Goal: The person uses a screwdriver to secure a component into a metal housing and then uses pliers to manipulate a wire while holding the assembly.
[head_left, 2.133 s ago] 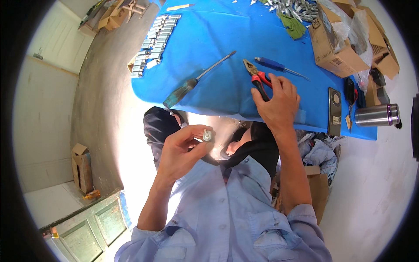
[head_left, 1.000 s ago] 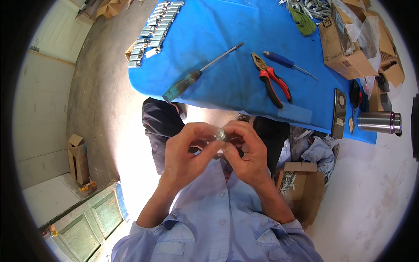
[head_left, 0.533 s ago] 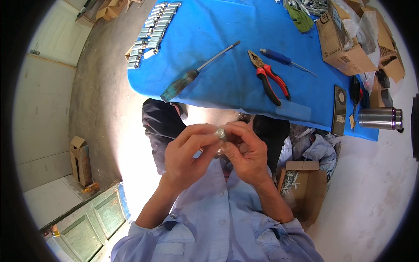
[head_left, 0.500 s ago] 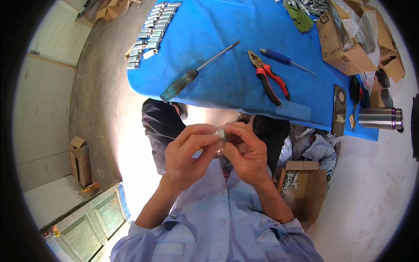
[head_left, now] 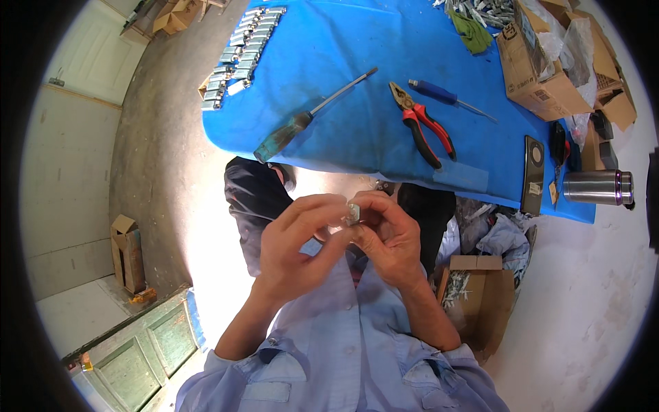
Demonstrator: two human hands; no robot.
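Note:
Between my fingertips, in front of my chest and short of the table edge, is a small shiny metal part (head_left: 353,213). My right hand (head_left: 390,240) pinches it between thumb and fingers. My left hand (head_left: 302,240) is closed in a pinch at the part's left side, its thumb and fingertips meeting there. The fingers cover most of the part, so its full shape is hidden. On the blue-covered table (head_left: 329,41) beyond lie a large flat screwdriver (head_left: 292,130), red-and-black pliers (head_left: 422,123) and a thin blue screwdriver (head_left: 446,94).
Rows of similar metal pieces (head_left: 247,48) line the table's far left. At the right are cardboard boxes (head_left: 539,82), a green cloth (head_left: 472,33), a dark flat device (head_left: 533,172) and a steel flask (head_left: 597,187). An open carton (head_left: 491,295) stands low by my right arm.
The metal part has turned and shifted slightly right between my fingertips. My left fingers have moved a little, while the tools on the table stay put.

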